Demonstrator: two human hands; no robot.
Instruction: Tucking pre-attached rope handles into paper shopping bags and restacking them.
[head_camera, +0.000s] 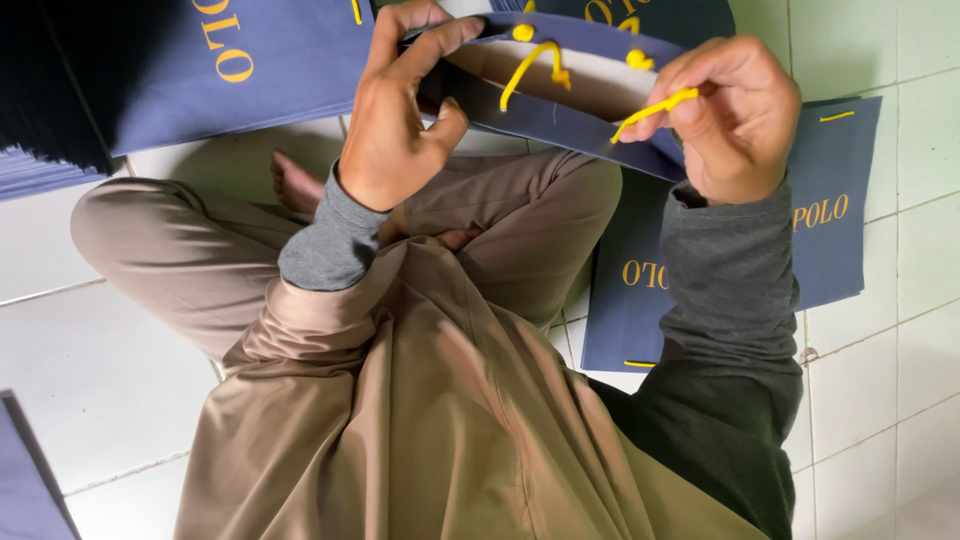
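Head view: left hand (400, 120) clamped on the near left rim of an open navy-blue paper bag (560, 115), thumb outside, fingers curled over the edge. Right hand (735, 115) pinched shut on a yellow cord handle (655, 108) at the bag's right rim. Bag held above crossed legs in tan trousers (420, 380). More flat navy paper bags (830, 240) on white floor tiles (100, 360), just right of the forearm.

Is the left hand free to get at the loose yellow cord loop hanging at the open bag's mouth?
Probably yes: the left hand grips the bag's rim beside the loop, with nothing between them.
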